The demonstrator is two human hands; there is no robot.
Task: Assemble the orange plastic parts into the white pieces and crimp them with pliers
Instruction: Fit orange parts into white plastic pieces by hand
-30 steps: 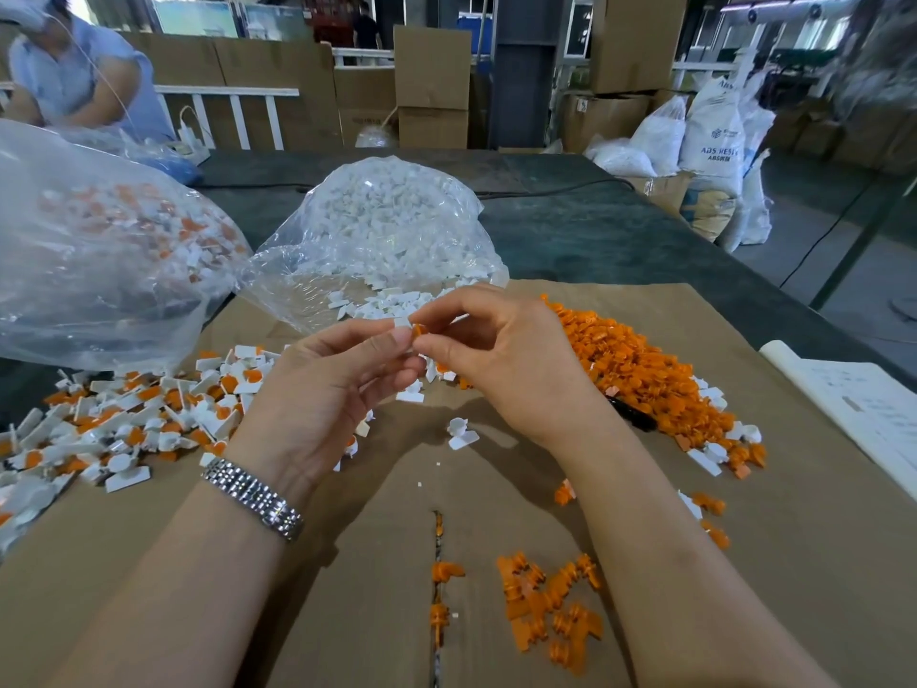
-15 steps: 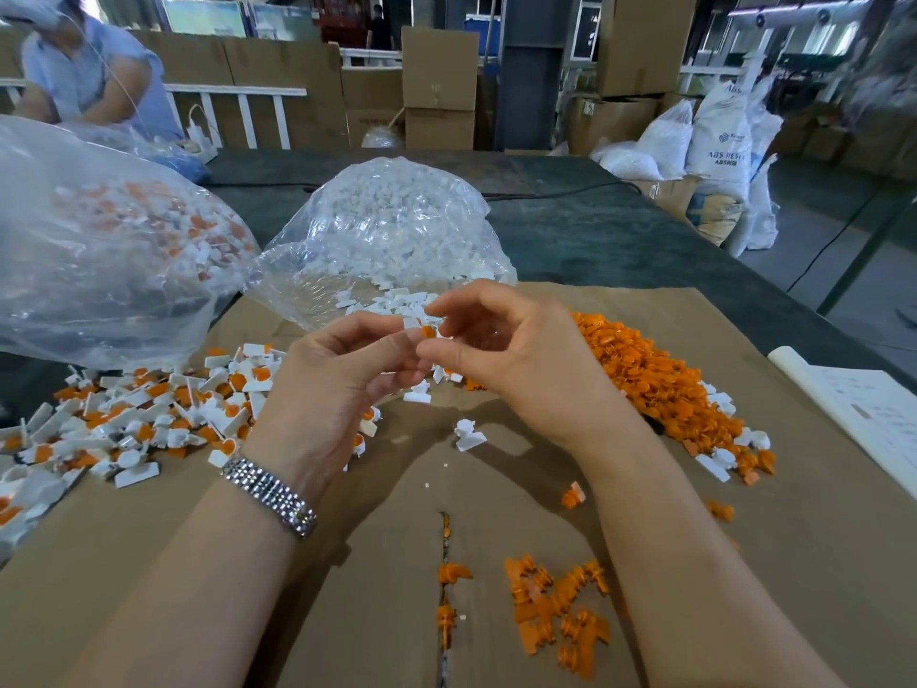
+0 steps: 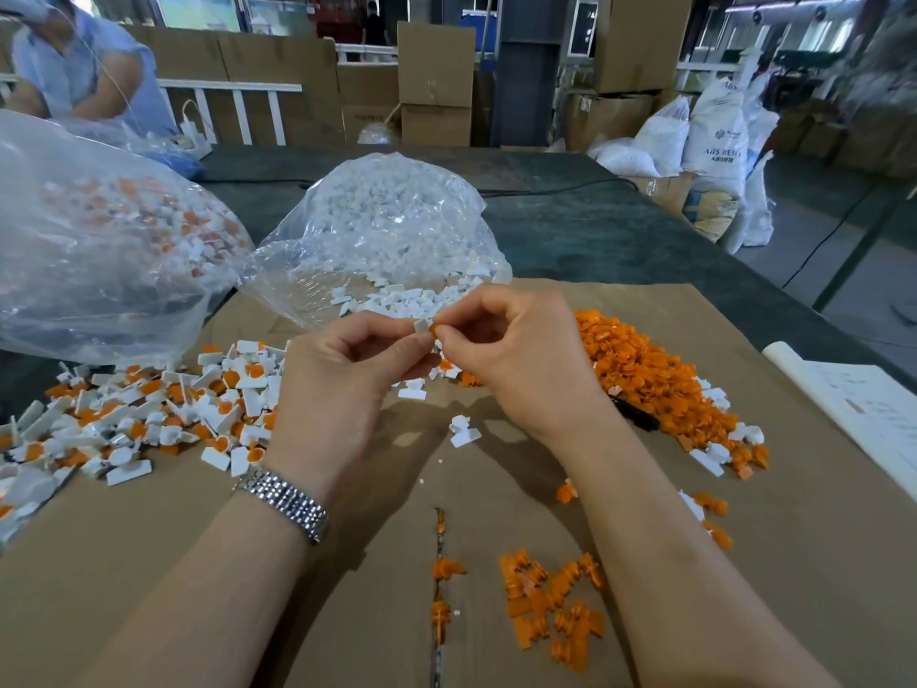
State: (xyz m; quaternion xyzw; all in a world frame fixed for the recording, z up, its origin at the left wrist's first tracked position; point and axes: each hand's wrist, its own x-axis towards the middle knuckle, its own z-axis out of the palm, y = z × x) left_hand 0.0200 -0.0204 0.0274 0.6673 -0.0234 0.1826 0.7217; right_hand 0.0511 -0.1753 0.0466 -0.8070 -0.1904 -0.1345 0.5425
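A white piece (image 3: 421, 325) is pinched by thumb & forefinger of the left hand (image 3: 342, 389), other fingers curled. An orange part (image 3: 433, 329) is pinched at the right hand (image 3: 521, 360) fingertips, touching the piece, both held above the cardboard (image 3: 149, 563) btwn the assembled pile (image 3: 149, 404) & orange pile (image 3: 645, 369).

Assembled pieces (image 3: 149, 409) left, loose inserts (image 3: 655, 384) right, two bags (image 3: 382, 230) behind, all on cardboard (image 3: 149, 563).

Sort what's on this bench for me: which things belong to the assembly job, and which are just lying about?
In the job:
left hand pinching a white piece
right hand pinching an orange part
orange pile
bag of white pieces
heap of finished pieces

Lying about:
paper sheet
cardboard boxes
white sacks
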